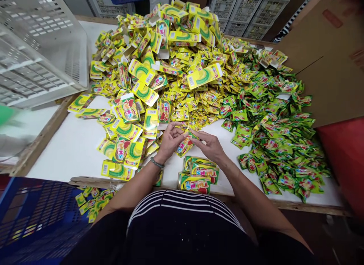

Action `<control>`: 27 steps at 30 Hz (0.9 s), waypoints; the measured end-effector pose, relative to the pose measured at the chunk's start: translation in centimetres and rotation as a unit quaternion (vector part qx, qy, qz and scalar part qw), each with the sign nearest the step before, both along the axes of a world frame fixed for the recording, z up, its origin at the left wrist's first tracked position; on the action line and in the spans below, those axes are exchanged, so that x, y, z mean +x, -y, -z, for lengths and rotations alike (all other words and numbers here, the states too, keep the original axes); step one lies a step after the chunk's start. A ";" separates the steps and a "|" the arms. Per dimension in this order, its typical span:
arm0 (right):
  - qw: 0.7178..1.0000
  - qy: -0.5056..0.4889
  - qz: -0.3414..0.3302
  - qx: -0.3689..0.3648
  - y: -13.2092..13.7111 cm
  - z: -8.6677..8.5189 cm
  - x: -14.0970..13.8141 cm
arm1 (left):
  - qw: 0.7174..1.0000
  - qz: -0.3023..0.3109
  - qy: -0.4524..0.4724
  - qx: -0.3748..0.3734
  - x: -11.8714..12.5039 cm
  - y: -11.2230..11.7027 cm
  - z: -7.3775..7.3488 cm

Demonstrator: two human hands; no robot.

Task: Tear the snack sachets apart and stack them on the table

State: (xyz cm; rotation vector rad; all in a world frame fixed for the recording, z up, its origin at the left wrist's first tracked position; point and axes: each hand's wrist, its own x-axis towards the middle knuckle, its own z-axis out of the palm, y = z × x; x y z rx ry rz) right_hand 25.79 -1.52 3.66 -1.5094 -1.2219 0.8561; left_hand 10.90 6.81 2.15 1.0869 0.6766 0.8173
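Observation:
Both my hands meet over the white table, closed on one small yellow-and-green candy box (184,146). My left hand (170,140) grips its left upper side, and my right hand (207,143) pinches its upper right end with thumb and fingers. Between the fingertips the box's top end is partly hidden. Just below my hands, near the table edge, stand several filled-looking candy boxes (196,181) side by side. Left of my left hand lies a loose pile of flat and open candy boxes (127,132). Yellow candy sachets (203,113) spread just beyond my fingers.
Green candy sachets (273,143) cover the right side, beside a large cardboard box (327,60) and something red (344,155). A white plastic crate (57,86) tilts at the left. A blue crate (36,212) with boxes sits below the table edge (42,143). A striped sleeve shows at upper right.

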 end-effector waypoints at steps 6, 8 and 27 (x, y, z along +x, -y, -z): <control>0.997 -0.074 0.002 -0.008 -0.1 -0.3 0.6 | 1.000 -0.002 -0.012 0.012 0.3 0.0 -0.1; 0.994 -0.108 0.003 -0.023 -0.2 -0.2 0.5 | 1.000 -0.009 -0.008 0.011 0.3 0.0 -0.1; 0.999 -0.035 0.013 0.029 -0.2 0.0 -0.3 | 1.000 0.012 0.012 0.016 -0.1 -0.4 0.0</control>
